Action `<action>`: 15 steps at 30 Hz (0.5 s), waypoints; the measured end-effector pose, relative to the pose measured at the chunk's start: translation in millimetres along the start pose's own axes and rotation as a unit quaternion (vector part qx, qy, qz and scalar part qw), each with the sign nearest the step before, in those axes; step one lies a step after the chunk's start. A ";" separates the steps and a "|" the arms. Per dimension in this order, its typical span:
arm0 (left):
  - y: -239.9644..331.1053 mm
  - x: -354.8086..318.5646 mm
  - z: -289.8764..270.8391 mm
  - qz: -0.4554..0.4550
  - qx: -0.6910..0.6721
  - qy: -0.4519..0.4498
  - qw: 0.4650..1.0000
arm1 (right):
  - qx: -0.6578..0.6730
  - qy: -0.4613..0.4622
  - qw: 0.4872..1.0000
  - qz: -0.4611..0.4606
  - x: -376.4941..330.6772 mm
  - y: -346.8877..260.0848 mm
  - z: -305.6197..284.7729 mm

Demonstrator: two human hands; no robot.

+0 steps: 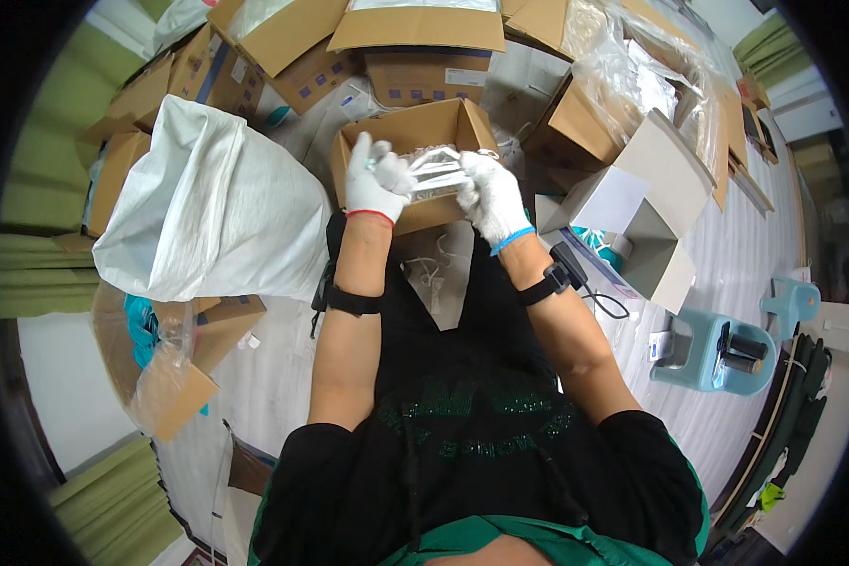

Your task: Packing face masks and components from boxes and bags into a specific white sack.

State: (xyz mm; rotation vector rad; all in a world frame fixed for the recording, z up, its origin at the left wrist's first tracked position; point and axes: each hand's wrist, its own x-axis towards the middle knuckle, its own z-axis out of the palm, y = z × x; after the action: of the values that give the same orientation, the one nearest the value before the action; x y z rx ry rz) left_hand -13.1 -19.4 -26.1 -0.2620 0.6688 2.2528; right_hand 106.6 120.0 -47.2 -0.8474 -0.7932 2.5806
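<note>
My left hand (379, 177) wears a white knit glove with a red cuff. Its index finger points up while the other fingers curl in at the end of some thin white strips (436, 171). On the other side my right hand (489, 196), in a white glove with a blue cuff, is closed on the same strips, which stretch between both hands. Just beneath and behind them shows crinkled clear plastic (434, 189); whether it is joined to the strips I cannot tell. Both hands are over an open cardboard box (406, 130) in front of me.
At left stands a large white woven sack (208, 208). Cardboard cartons (424, 75) line the far side. An opened box (665, 245) with teal items sits at right, near a light-blue stool (703, 349). White cords (429, 269) lie on the floor between my legs.
</note>
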 end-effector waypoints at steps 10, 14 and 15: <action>14.7 27.9 -81.7 -0.003 0.347 -0.006 0.938 | -0.298 -0.019 0.937 -0.181 -15.9 -23.5 14.8; 10.5 9.1 -32.0 0.276 0.795 0.056 0.538 | -0.379 -0.066 0.908 -0.170 -14.7 -23.5 19.2; 7.3 3.7 -15.8 0.346 0.754 -0.006 0.558 | -0.412 -0.077 0.895 -0.153 -17.9 -24.9 22.7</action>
State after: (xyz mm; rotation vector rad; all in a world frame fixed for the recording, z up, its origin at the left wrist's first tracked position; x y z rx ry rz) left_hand -21.2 -29.8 -38.0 1.0284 2.6771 1.3528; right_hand 109.3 122.7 -9.2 -0.6281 -1.9600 2.0044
